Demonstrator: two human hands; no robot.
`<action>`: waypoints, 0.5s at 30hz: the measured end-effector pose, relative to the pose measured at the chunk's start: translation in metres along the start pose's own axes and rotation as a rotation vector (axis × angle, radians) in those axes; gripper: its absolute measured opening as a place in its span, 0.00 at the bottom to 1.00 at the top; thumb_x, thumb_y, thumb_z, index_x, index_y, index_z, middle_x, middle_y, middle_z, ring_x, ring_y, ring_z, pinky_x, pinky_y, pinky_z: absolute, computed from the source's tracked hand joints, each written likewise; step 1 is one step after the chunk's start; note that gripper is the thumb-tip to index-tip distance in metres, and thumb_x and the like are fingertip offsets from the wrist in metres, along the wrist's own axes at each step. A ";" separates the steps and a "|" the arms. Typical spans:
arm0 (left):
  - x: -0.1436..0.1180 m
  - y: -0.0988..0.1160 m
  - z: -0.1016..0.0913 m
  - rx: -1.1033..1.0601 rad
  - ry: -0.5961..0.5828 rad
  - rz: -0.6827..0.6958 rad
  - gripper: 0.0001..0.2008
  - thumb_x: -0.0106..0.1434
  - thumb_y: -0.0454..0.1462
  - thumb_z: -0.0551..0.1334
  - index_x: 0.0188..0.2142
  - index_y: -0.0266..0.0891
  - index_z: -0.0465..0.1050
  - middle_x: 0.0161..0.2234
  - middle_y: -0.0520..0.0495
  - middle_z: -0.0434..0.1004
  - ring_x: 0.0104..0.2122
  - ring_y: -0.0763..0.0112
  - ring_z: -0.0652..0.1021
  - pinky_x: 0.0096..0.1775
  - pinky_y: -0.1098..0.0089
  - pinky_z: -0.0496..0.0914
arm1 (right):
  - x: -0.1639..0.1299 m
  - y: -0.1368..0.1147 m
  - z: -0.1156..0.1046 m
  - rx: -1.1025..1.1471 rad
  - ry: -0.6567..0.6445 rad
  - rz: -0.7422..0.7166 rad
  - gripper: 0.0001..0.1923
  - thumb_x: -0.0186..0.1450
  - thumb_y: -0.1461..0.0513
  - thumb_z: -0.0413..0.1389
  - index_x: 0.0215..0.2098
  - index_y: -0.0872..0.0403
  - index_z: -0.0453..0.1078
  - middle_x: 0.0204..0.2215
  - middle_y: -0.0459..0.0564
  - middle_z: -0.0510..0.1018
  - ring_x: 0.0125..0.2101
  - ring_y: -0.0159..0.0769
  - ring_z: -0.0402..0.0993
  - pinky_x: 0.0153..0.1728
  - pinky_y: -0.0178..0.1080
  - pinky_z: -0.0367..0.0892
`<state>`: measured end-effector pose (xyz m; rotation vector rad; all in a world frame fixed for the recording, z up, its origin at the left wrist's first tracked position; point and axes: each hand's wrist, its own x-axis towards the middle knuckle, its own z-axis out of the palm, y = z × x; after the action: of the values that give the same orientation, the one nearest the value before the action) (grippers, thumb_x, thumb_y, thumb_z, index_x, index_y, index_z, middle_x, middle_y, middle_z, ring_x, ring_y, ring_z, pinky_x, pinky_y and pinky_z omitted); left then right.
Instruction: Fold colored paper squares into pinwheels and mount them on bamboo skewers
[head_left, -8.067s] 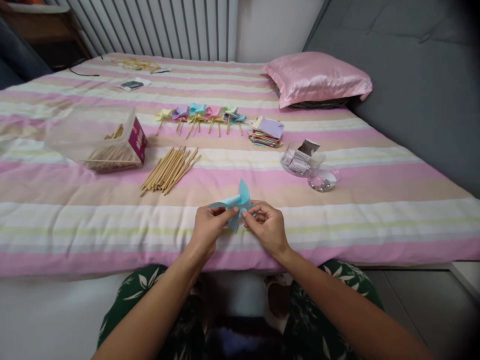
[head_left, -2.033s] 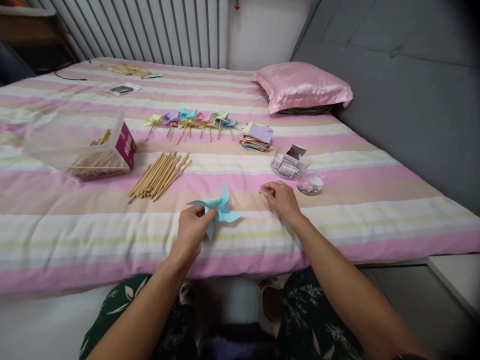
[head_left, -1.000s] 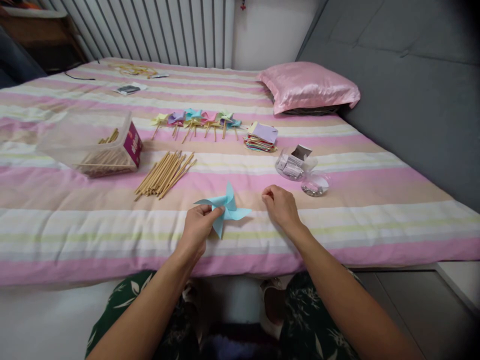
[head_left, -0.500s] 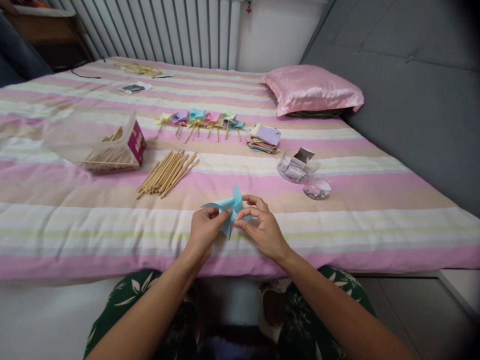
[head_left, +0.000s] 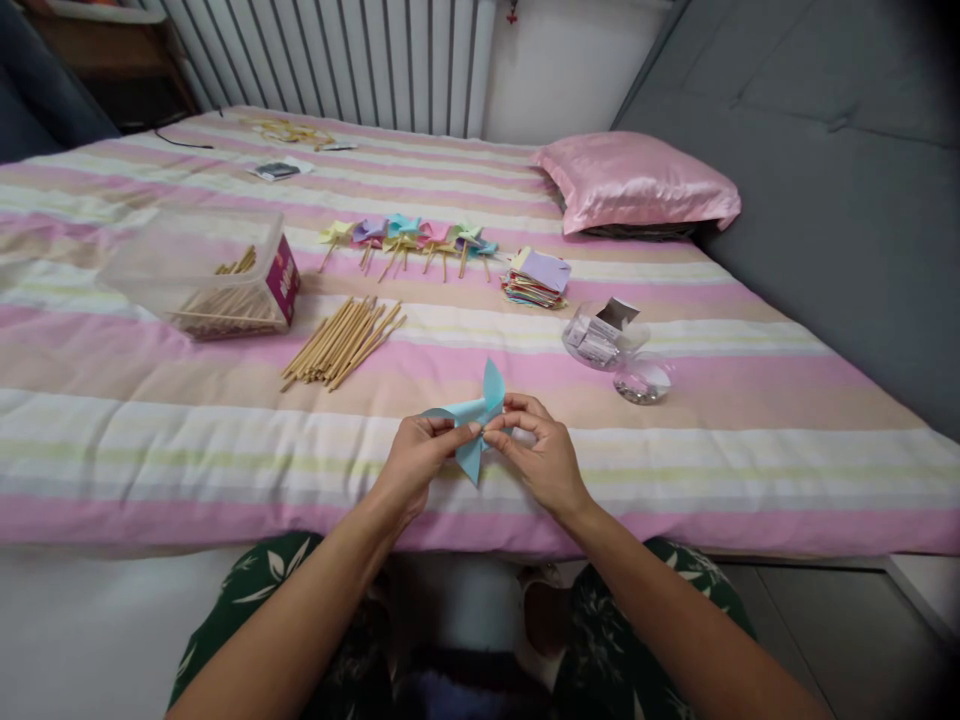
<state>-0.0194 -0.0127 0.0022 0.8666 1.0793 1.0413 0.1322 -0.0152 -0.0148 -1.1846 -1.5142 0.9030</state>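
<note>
A light-blue paper pinwheel [head_left: 470, 458] is held up between my hands, close to the front edge of the bed. My left hand [head_left: 421, 455] grips its left side, thumb pressed at the centre. At that same centre, the thumb and index finger of my right hand [head_left: 544, 455] are pinched together. Whether a small pin sits between those fingertips is too small to make out. Beyond my hands, a bundle of thin wooden sticks [head_left: 343, 342] lies on the striped bedspread [head_left: 465, 335].
Several finished pinwheels [head_left: 405, 232] lie farther back, beside a stack of coloured paper squares [head_left: 536, 280]. A clear plastic box [head_left: 225, 310] holds more sticks at left. Two small clear containers [head_left: 643, 378] with little metal parts are at right. A pink pillow [head_left: 637, 180] rests by the headboard [head_left: 817, 230].
My right thumb and index finger have closed in on the pinwheel's centre, meeting my left thumb. The whole view has shifted slightly.
</note>
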 end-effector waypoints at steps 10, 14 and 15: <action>0.001 0.001 -0.003 0.085 -0.012 0.044 0.09 0.46 0.39 0.68 0.20 0.34 0.75 0.17 0.54 0.68 0.18 0.80 0.64 0.23 0.76 0.56 | 0.000 -0.003 -0.002 -0.069 -0.010 -0.083 0.02 0.57 0.60 0.60 0.28 0.50 0.74 0.32 0.48 0.76 0.41 0.39 0.69 0.47 0.44 0.62; 0.001 0.000 -0.004 0.097 -0.021 0.041 0.11 0.47 0.39 0.68 0.18 0.34 0.72 0.15 0.55 0.65 0.18 0.80 0.63 0.23 0.75 0.55 | -0.002 -0.005 -0.002 -0.108 0.005 -0.103 0.02 0.58 0.61 0.60 0.27 0.51 0.73 0.31 0.47 0.76 0.39 0.38 0.70 0.45 0.43 0.63; 0.001 0.000 -0.004 0.099 -0.024 0.035 0.11 0.47 0.39 0.68 0.19 0.34 0.72 0.16 0.55 0.65 0.18 0.80 0.63 0.23 0.75 0.55 | -0.002 -0.006 -0.002 -0.118 0.010 -0.104 0.02 0.58 0.61 0.60 0.27 0.51 0.73 0.30 0.48 0.76 0.39 0.38 0.69 0.45 0.43 0.63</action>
<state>-0.0228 -0.0116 0.0008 0.9782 1.1062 1.0109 0.1330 -0.0185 -0.0095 -1.1812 -1.6240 0.7460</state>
